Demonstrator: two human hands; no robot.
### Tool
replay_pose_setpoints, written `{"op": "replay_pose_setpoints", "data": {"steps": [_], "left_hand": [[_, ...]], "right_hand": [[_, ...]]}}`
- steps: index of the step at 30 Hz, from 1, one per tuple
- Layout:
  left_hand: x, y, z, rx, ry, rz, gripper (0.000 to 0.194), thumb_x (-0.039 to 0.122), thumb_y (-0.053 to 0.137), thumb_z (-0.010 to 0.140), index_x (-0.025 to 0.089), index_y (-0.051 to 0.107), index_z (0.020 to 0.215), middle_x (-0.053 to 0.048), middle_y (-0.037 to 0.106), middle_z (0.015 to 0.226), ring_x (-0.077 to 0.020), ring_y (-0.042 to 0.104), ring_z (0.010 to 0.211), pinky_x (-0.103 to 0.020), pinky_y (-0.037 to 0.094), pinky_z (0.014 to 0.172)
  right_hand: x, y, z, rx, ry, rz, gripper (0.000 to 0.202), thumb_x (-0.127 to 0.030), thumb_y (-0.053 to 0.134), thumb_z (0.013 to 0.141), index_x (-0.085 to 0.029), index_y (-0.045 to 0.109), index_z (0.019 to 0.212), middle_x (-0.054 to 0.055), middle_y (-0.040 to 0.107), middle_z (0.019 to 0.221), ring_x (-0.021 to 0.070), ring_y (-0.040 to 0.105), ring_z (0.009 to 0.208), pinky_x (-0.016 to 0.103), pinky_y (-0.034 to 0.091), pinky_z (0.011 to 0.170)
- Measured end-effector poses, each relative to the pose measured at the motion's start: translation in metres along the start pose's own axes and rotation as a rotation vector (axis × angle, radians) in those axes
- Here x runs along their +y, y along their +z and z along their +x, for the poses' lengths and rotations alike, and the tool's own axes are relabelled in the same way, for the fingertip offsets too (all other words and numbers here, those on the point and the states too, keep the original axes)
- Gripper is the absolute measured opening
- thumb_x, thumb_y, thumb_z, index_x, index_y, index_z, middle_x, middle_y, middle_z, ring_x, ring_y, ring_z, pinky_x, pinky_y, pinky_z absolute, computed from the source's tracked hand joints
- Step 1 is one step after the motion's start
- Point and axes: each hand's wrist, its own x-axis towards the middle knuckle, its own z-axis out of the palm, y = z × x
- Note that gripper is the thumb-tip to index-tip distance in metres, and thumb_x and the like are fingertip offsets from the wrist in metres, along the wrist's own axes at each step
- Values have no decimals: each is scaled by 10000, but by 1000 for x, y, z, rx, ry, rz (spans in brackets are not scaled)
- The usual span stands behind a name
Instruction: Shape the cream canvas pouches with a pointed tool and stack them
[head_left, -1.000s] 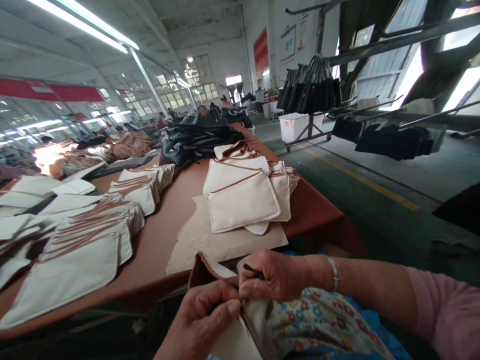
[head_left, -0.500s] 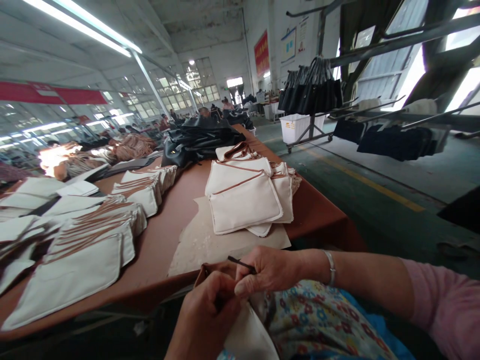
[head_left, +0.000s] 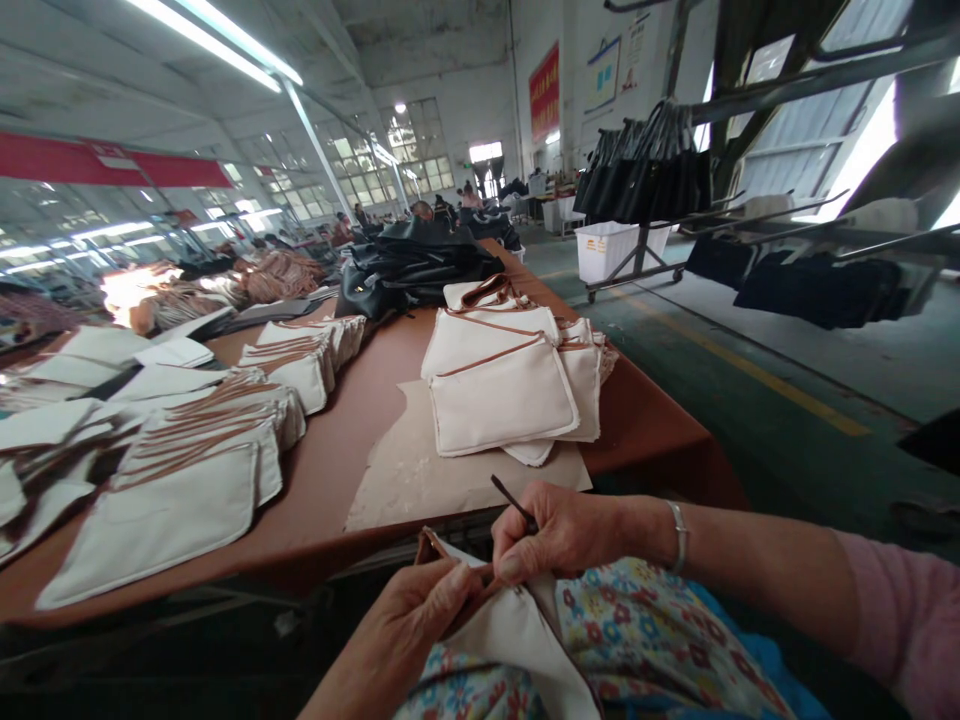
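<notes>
A white pouch with brown trim lies across my lap over a flowered apron. My left hand is closed, its thumb and fingers gripping the pouch's brown edge. Close beside it, my right hand is also closed, around a thin dark stick-like tool that points up and to the left. The tool's lower end is hidden in the fist, so its kind does not show. The right thumb and fingertip press on the brown edge near a seam.
Before me, a brown-covered table carries a piece of tan paper under a pile of white pouches. Rows of more pouches lie to the left. Black leather-like goods sit behind; a metal rack with black bags stands right.
My hands have spread slightly, showing more of the pouch and its brown edge. The dark tool now points more steeply upward. The whole view has shifted a little.
</notes>
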Motion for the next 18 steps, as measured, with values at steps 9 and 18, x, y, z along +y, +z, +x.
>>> {"op": "replay_pose_setpoints", "data": {"steps": [9, 18], "left_hand": [[-5, 6, 8, -43, 53, 202, 432, 531, 525, 909, 129, 610, 775, 15, 418, 709, -132, 318, 665, -242, 268, 581], [-20, 26, 12, 229, 239, 493, 394, 475, 490, 922, 196, 487, 644, 29, 402, 633, -145, 391, 615, -246, 316, 572]], "right_hand": [[5, 2, 2, -32, -154, -131, 276, -347, 687, 805, -77, 639, 837, -28, 519, 659, 43, 394, 574, 152, 330, 507], [22, 9, -6, 16, -17, 114, 396, -519, 682, 781, -141, 577, 832, -75, 455, 573, 28, 361, 354, 139, 291, 317]]}}
